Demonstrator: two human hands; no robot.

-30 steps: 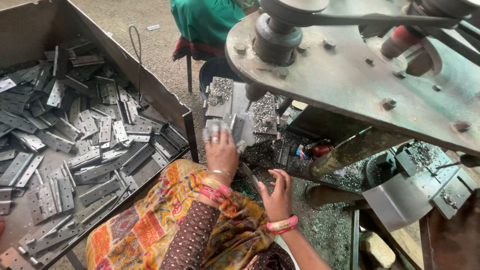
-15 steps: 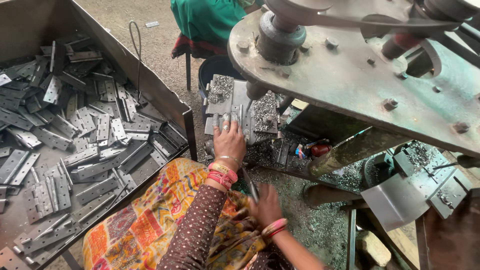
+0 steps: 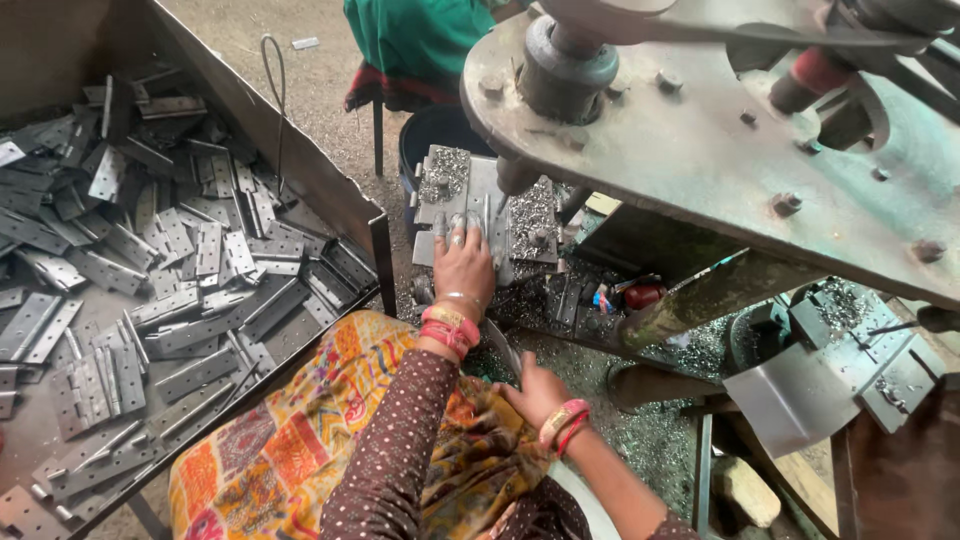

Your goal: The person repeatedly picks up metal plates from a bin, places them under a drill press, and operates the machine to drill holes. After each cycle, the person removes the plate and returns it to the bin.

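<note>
A gritty workshop floor strewn with metal chips. At frame centre the left hand (image 3: 463,268) presses flat, fingers together, on a hinge plate (image 3: 478,212) on the press bed (image 3: 532,215). The right hand (image 3: 537,392), lower centre, curls loosely, whether holding anything I cannot tell. The plate looks to be at the seating stage; squaring it calls for fine alignment.

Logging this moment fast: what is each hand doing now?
Left hand: pressed flat on a metal piece at the machine bed.
Right hand: near the lap, grip cannot be told.

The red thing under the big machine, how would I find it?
Start at the big green metal machine arm. Look below it, right of the left hand, to the shaving-strewn ledge. The small round red object lies there, the only bright red among grey metal.
</note>
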